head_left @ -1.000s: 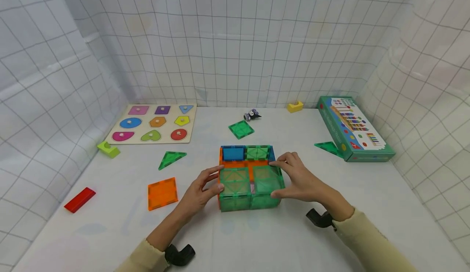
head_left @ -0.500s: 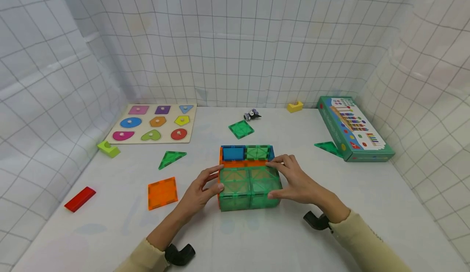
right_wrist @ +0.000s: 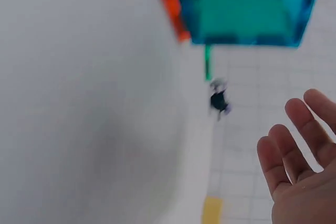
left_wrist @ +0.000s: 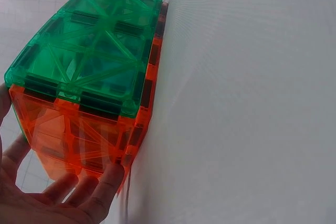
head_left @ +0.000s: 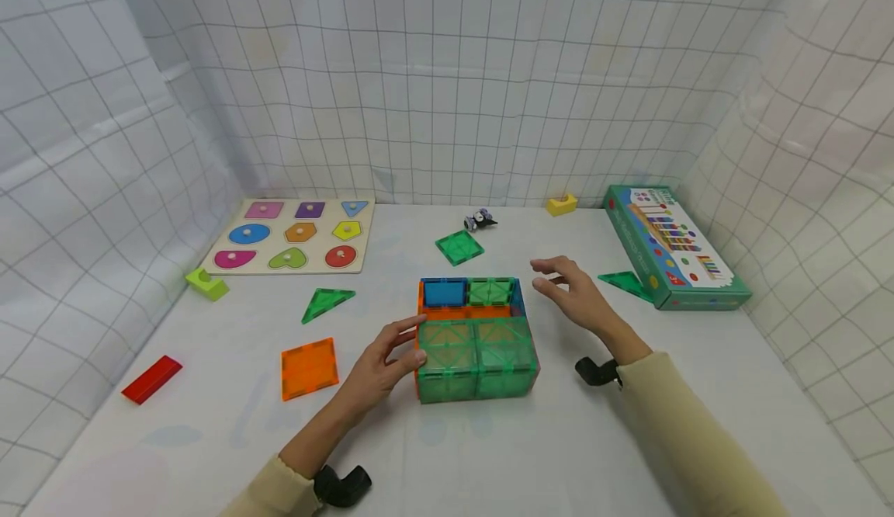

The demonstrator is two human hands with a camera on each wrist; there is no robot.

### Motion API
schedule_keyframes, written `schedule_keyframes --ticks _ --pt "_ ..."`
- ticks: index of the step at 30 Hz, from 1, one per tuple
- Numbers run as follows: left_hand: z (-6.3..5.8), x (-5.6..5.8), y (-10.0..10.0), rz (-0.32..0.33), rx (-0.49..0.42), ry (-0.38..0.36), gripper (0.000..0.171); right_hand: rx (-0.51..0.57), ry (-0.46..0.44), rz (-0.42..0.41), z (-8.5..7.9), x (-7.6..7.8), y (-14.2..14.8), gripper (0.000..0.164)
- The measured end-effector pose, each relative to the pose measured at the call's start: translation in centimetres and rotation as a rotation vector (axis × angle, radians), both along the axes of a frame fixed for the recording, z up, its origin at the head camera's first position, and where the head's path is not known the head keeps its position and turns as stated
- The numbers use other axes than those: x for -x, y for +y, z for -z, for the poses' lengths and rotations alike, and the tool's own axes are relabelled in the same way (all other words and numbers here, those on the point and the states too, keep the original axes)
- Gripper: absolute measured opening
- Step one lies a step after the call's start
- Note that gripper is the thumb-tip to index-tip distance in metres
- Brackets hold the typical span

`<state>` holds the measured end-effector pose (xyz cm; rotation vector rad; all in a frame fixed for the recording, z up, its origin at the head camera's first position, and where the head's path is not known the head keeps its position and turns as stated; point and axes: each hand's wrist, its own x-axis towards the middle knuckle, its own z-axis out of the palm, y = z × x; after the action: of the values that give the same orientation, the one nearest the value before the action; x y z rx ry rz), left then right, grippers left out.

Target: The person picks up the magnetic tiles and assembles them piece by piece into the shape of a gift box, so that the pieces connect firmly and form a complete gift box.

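Observation:
A box built of translucent magnetic tiles (head_left: pixel 447 381) stands on the table in the head view. Green square tiles form its front and part of its top, an orange wall closes its left end, and the back of the top is uncovered. My left hand (head_left: pixel 380 366) holds the left end, with thumb and index finger at separate edges. In the left wrist view, fingertips (left_wrist: pixel 109 179) lie against the orange wall. To the right of the box and apart from it, my right hand (head_left: pixel 576 300) is in the air with relaxed fingers, holding nothing.
An orange square tile (head_left: pixel 309 369), a green triangle tile (head_left: pixel 324 302) and a red block (head_left: pixel 152 379) lie left. Behind are a shape puzzle board (head_left: pixel 317 253), a green square tile (head_left: pixel 459 247) and a small toy (head_left: pixel 479 220). A green carton (head_left: pixel 673 249) and another triangle tile (head_left: pixel 624 282) are right.
My right hand slid the right green top tile left against its neighbour, closing the gap. It then let go and moved away to the right and back. My left hand stayed put.

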<state>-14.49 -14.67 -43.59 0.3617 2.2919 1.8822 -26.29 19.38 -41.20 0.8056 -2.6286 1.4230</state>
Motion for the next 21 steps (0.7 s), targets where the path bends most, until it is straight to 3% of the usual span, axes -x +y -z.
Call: schedule_keyframes --ticks 4,10,15,21 --pt "0.0 0.0 -0.1 0.002 -0.006 -0.001 0.052 -0.093 -0.063 -0.007 0.6 3.6 -1.2 0.044" --pt "0.1 -0.2 -0.1 0.016 -0.009 -0.006 0.051 -0.296 -0.092 -0.149 1.7 7.5 -4.0 0.052" --pt "0.0 -0.3 0.0 0.006 -0.010 -0.018 0.052 -0.430 -0.077 -0.222 1.8 8.9 -5.8 0.061" --pt "0.0 -0.2 -0.1 0.020 -0.009 0.006 0.051 -0.530 -0.091 -0.215 1.4 9.7 -6.9 0.067"
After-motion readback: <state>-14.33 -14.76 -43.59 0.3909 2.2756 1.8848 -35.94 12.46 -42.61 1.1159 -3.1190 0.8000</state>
